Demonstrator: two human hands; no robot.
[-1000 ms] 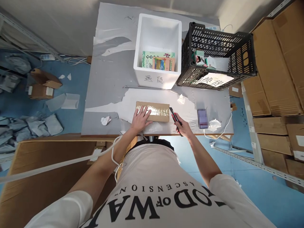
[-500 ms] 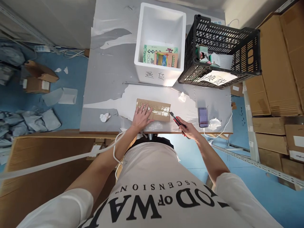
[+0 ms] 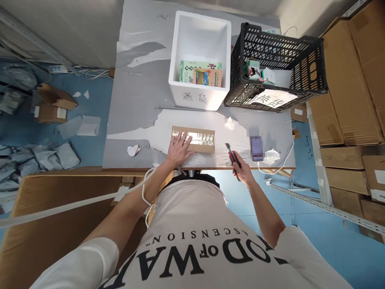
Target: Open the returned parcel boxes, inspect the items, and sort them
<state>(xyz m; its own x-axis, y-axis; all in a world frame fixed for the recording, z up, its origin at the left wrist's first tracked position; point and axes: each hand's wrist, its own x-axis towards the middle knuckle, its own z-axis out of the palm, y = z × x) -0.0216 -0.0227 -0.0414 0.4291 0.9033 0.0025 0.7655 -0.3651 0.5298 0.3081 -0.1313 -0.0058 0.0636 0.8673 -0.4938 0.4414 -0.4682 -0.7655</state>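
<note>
A small cardboard box (image 3: pixel 204 140) with shiny clear tape along its top lies near the front edge of the table (image 3: pixel 132 94). My left hand (image 3: pixel 178 149) rests on the box's left part, fingers spread flat over the tape. Off to the right, my right hand (image 3: pixel 242 168) is closed around a box cutter (image 3: pixel 234 158) with a red and black handle. Its blade points up and to the left, apart from the box.
Behind the box stand a white foam bin (image 3: pixel 192 98) holding booklets and a black plastic crate (image 3: pixel 278 42) holding small boxes. A phone (image 3: pixel 256 148) on a cable and crumpled paper (image 3: pixel 134 150) lie on the table. Large cartons (image 3: pixel 345 88) are stacked at right.
My right hand has drawn the box cutter away from the box's right end, slightly to the right. My left hand stays on the box.
</note>
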